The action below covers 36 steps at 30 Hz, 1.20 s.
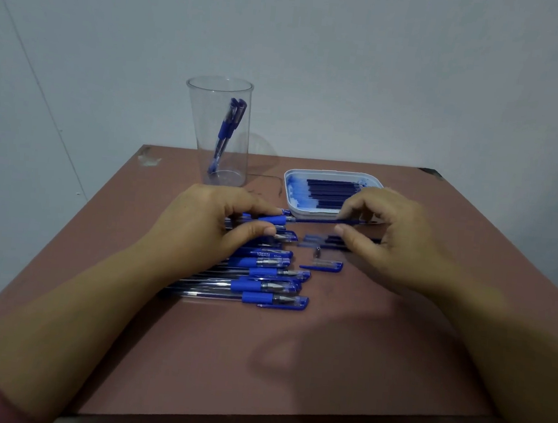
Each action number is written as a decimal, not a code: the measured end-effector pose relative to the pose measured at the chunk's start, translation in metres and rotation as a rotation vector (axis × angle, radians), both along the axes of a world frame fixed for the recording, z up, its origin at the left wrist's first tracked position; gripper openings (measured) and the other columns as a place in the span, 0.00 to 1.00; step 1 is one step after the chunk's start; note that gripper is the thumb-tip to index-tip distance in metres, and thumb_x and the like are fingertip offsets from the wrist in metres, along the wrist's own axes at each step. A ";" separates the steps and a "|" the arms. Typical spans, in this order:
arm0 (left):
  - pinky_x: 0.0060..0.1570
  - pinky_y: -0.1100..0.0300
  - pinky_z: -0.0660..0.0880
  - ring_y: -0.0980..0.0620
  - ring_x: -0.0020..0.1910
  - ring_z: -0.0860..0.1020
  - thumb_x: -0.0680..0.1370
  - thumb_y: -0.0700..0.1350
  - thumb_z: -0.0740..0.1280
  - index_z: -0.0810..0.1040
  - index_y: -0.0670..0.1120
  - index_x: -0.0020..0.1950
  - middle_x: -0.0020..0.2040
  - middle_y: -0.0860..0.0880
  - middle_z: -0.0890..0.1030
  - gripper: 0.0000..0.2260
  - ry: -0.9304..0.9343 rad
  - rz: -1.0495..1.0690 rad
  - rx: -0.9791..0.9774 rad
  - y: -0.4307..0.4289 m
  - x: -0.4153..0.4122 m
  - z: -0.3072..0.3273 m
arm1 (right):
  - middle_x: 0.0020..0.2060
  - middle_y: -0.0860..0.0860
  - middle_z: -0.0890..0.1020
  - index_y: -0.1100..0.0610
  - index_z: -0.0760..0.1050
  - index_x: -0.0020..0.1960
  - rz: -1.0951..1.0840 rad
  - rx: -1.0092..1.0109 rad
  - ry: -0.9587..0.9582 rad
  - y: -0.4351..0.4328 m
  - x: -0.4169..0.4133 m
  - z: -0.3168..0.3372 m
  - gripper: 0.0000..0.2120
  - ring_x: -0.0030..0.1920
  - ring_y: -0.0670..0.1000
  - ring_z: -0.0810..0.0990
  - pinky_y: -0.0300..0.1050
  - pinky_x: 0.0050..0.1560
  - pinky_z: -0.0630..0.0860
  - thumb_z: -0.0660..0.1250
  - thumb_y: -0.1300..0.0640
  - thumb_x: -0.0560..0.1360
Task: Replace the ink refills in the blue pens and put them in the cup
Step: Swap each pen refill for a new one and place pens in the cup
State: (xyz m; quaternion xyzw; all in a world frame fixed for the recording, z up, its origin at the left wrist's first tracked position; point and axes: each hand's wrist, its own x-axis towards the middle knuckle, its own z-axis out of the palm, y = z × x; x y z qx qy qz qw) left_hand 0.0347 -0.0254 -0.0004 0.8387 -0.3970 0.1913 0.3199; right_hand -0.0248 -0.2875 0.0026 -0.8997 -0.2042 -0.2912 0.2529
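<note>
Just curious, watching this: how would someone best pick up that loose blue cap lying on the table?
Pinch the cap across its middle from above, squeezing its long sides. It lies flat on the table, lengthwise left to right, apart from the row of pens, so its top looks free. The thin clip end would probably slip.
</note>
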 end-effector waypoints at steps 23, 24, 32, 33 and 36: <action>0.43 0.75 0.70 0.70 0.43 0.77 0.73 0.59 0.67 0.84 0.59 0.55 0.39 0.73 0.76 0.13 0.040 -0.026 -0.008 -0.003 -0.002 -0.001 | 0.45 0.44 0.78 0.45 0.78 0.60 0.089 0.008 0.133 0.007 0.010 -0.009 0.14 0.48 0.44 0.76 0.36 0.49 0.72 0.67 0.55 0.75; 0.43 0.75 0.70 0.70 0.43 0.77 0.73 0.59 0.67 0.84 0.58 0.55 0.39 0.72 0.76 0.13 0.041 -0.025 -0.007 -0.003 -0.002 -0.001 | 0.45 0.43 0.78 0.42 0.77 0.59 0.073 -0.019 0.165 0.003 0.011 -0.010 0.14 0.49 0.43 0.75 0.35 0.50 0.72 0.68 0.54 0.75; 0.44 0.72 0.72 0.69 0.44 0.78 0.72 0.62 0.65 0.83 0.60 0.55 0.42 0.70 0.78 0.16 0.061 -0.024 -0.005 -0.004 -0.003 0.000 | 0.46 0.40 0.73 0.39 0.81 0.51 0.041 -0.197 0.364 0.006 0.010 -0.004 0.08 0.53 0.45 0.68 0.32 0.53 0.63 0.70 0.51 0.75; 0.44 0.72 0.72 0.68 0.44 0.78 0.72 0.62 0.65 0.83 0.60 0.55 0.42 0.71 0.78 0.16 0.063 -0.026 -0.008 -0.004 -0.003 0.000 | 0.46 0.40 0.73 0.40 0.82 0.51 0.037 -0.214 0.366 0.007 0.010 -0.003 0.07 0.52 0.45 0.68 0.31 0.52 0.63 0.70 0.51 0.75; 0.44 0.71 0.73 0.68 0.44 0.78 0.72 0.63 0.65 0.83 0.59 0.55 0.42 0.71 0.78 0.17 0.060 -0.027 -0.016 -0.003 -0.003 0.000 | 0.45 0.41 0.75 0.42 0.81 0.49 0.029 -0.201 0.355 0.009 0.010 -0.003 0.06 0.51 0.45 0.70 0.32 0.50 0.65 0.70 0.52 0.75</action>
